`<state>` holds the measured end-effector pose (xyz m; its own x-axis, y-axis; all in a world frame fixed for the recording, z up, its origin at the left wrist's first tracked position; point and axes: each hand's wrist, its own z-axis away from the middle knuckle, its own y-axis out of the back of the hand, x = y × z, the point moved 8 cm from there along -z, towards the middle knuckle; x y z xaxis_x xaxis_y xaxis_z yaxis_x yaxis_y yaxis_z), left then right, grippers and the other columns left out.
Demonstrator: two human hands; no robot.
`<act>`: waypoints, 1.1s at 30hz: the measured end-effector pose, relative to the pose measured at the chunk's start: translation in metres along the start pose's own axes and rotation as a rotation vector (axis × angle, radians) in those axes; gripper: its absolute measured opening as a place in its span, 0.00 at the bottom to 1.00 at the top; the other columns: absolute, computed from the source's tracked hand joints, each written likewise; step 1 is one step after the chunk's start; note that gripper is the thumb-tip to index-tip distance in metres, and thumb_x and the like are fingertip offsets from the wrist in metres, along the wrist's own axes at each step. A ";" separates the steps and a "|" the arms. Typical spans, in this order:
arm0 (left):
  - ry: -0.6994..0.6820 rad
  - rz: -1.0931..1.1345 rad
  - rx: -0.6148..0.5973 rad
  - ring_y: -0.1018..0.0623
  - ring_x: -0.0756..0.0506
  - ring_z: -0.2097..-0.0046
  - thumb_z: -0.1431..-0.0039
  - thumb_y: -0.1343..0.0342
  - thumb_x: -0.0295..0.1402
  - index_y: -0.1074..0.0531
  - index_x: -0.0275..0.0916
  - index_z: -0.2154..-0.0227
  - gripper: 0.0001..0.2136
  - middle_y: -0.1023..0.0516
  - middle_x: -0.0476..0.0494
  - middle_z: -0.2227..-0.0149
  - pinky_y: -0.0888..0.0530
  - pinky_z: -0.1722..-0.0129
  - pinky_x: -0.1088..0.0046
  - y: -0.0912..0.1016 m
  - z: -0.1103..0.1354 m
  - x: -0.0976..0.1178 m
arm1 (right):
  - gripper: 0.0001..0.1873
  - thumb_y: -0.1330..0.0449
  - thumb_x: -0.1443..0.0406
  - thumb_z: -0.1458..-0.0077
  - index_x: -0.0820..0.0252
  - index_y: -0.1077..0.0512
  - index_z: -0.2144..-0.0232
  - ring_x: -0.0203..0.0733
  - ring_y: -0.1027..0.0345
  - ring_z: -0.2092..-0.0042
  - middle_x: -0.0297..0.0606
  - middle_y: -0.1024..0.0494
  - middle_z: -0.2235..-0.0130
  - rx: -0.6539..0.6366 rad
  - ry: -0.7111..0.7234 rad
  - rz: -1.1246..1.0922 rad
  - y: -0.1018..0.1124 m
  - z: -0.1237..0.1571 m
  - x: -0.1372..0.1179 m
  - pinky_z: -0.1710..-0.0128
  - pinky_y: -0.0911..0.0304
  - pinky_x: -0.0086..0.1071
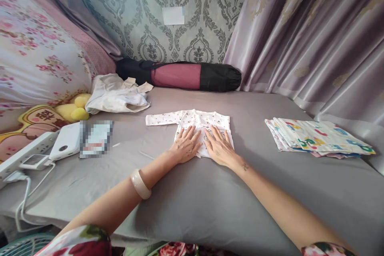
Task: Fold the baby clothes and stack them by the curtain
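A small white baby shirt (207, 118) with a scattered print lies on the grey sheet in front of me. One long sleeve stretches out to the left; on the right side no sleeve sticks out. My left hand (187, 145) rests flat on the shirt's lower left part, fingers spread. Beside it my right hand (219, 146) lies flat on the lower right part, its fingers also apart. The two hands nearly meet and cover much of the shirt's lower half. Neither hand grips the cloth.
Folded printed cloths (321, 136) are stacked at the right. A crumpled pale garment (120, 94) lies back left, near a rolled black and pink bag (177, 75) along the wall. Leftward are a power strip (27, 156), a white power bank (65, 142), cables and a yellow plush (75, 108).
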<state>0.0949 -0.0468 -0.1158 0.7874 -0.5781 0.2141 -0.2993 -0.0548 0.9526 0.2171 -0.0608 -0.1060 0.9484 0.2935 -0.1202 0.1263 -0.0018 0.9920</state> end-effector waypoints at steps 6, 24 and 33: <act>0.044 -0.019 -0.062 0.48 0.35 0.31 0.32 0.64 0.43 0.44 0.35 0.36 0.27 0.45 0.31 0.33 0.49 0.35 0.49 -0.005 0.009 -0.009 | 0.32 0.67 0.56 0.33 0.61 0.54 0.31 0.45 0.68 0.30 0.41 0.60 0.29 -0.074 0.140 -0.064 -0.010 0.005 -0.027 0.32 0.70 0.47; 0.452 0.144 0.211 0.29 0.38 0.45 0.36 0.54 0.32 0.30 0.42 0.49 0.15 0.27 0.39 0.47 0.33 0.46 0.56 0.050 -0.005 -0.092 | 0.32 0.65 0.56 0.33 0.70 0.49 0.34 0.49 0.60 0.31 0.48 0.49 0.31 0.031 -0.010 -0.027 0.009 -0.076 -0.018 0.33 0.65 0.47; 0.986 -0.094 0.242 0.32 0.32 0.44 0.39 0.52 0.35 0.32 0.34 0.49 0.18 0.32 0.27 0.47 0.34 0.49 0.58 0.080 0.031 -0.181 | 0.39 0.67 0.51 0.34 0.75 0.54 0.33 0.49 0.67 0.30 0.50 0.59 0.30 -0.078 -0.027 -0.061 -0.017 -0.099 -0.024 0.33 0.71 0.43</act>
<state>-0.0880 0.0286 -0.0853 0.8737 0.3595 0.3277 -0.2281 -0.2922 0.9288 0.1638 0.0267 -0.1160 0.9474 0.2647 -0.1801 0.1618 0.0896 0.9828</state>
